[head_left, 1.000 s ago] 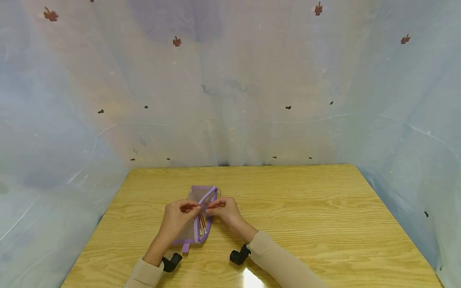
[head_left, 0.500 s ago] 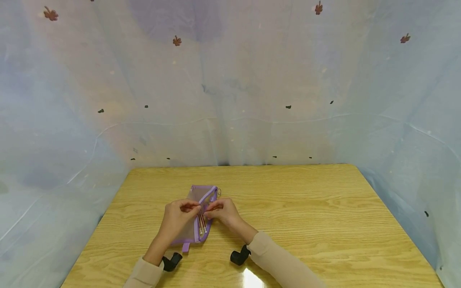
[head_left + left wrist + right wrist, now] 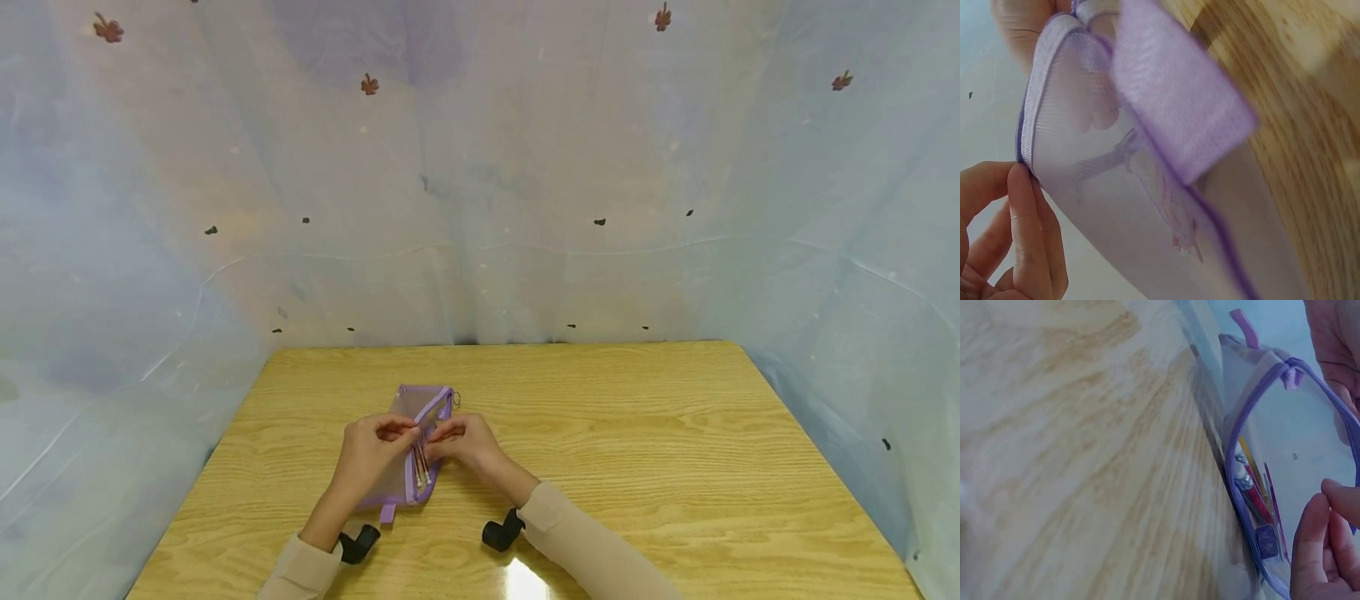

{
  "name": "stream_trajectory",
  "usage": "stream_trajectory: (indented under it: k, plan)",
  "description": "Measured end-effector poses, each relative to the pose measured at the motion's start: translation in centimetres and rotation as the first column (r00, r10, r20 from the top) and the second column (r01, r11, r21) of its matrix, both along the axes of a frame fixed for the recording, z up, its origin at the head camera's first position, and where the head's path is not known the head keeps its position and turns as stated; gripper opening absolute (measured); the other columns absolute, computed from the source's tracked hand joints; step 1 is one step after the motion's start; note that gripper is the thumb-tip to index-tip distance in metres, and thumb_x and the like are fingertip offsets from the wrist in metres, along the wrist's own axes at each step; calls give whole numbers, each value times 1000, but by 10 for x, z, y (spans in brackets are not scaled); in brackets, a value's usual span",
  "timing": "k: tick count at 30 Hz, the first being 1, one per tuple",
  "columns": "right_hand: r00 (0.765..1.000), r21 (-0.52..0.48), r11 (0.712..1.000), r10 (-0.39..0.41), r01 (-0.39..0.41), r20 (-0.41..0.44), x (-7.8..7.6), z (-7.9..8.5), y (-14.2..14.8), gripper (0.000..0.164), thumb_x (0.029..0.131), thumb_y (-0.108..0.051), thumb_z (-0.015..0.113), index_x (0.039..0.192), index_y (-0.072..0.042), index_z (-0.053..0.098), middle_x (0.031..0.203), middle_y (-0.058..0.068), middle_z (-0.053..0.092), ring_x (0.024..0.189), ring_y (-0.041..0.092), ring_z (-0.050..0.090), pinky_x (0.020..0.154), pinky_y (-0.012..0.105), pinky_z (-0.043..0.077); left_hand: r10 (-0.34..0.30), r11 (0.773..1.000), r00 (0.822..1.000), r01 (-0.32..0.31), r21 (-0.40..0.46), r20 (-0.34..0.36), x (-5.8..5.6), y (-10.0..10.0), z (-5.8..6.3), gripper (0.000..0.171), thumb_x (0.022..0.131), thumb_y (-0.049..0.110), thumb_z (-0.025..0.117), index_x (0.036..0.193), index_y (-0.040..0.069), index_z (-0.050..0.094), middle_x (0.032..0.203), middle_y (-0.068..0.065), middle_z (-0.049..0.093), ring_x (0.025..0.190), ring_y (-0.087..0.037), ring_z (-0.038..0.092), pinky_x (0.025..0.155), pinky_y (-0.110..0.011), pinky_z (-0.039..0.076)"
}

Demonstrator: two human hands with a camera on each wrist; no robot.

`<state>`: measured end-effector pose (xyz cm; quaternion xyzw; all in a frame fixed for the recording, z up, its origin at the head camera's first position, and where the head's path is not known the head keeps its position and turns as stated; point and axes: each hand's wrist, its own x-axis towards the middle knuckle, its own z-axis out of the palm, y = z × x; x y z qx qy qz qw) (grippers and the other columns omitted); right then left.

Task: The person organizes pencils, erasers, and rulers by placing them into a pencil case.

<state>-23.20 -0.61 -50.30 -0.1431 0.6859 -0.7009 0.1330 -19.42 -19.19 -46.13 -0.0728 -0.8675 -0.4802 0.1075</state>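
A purple mesh pencil pouch (image 3: 412, 403) lies on the table with its zipped side gaping. My left hand (image 3: 366, 450) pinches the zipper edge (image 3: 1027, 131) between thumb and fingers. Thumb and index fingertip of my right hand (image 3: 467, 443) meet at the pouch's mouth; whether they pinch something thin cannot be seen. Inside are slim sticks with pale ends (image 3: 423, 471). The right wrist view shows a yellow stick (image 3: 1252, 464), a red one (image 3: 1255, 495) and a small dark purple block (image 3: 1266, 541) along the lower side. A purple fabric tab (image 3: 1179, 94) hangs from one end.
The wood-grain table (image 3: 637, 450) spreads to the right and behind the pouch. A pale patterned curtain (image 3: 480, 208) surrounds its far side and flanks. Black wrist mounts (image 3: 504, 531) sit under both forearms. A metal ring (image 3: 457, 399) hangs at the pouch's far corner.
The right fingertips have shifted slightly left and nearer within the pouch's mouth. The left hand keeps its pinch on the zipper edge, and the pouch stays in place.
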Motion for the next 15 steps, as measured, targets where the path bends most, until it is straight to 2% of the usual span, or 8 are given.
stream_trajectory:
  k: [3, 8, 11, 15]
  plan:
    - [999, -47, 999, -25, 26, 39, -2, -2, 3, 20, 80, 10, 76, 96, 20, 67, 86, 22, 72, 71, 13, 69, 71, 31, 59, 6, 1000, 1000, -6, 4, 5, 0, 1, 1, 8, 85, 10, 81, 92, 6, 78, 81, 0, 72, 73, -13, 67, 67, -23, 56]
    - [991, -107, 991, -67, 79, 112, -4, -5, 12, 24, 84, 8, 73, 101, 23, 63, 83, 14, 73, 75, 17, 69, 75, 35, 59, 7, 1000, 1000, -7, 22, 4, 0, 3, -1, 8, 84, 8, 81, 91, 6, 78, 81, 0, 72, 72, -13, 67, 67, -23, 56]
    - [985, -113, 987, -98, 114, 140, -4, -4, 20, 20, 86, 8, 72, 99, 20, 64, 79, 8, 72, 74, 18, 69, 77, 40, 59, 1, 999, 1000, -1, 36, -12, -1, 4, -3, 8, 83, 7, 81, 91, 5, 78, 80, 0, 72, 72, -13, 67, 66, -23, 57]
    - [978, -178, 973, -117, 149, 175, -6, -2, 30, 11, 88, 10, 68, 96, 17, 64, 77, 7, 70, 73, 20, 69, 83, 50, 57, 1, 999, 1000, 0, 47, -24, -2, 5, -3, 9, 83, 6, 81, 91, 3, 78, 80, 0, 72, 71, -14, 66, 66, -23, 57]
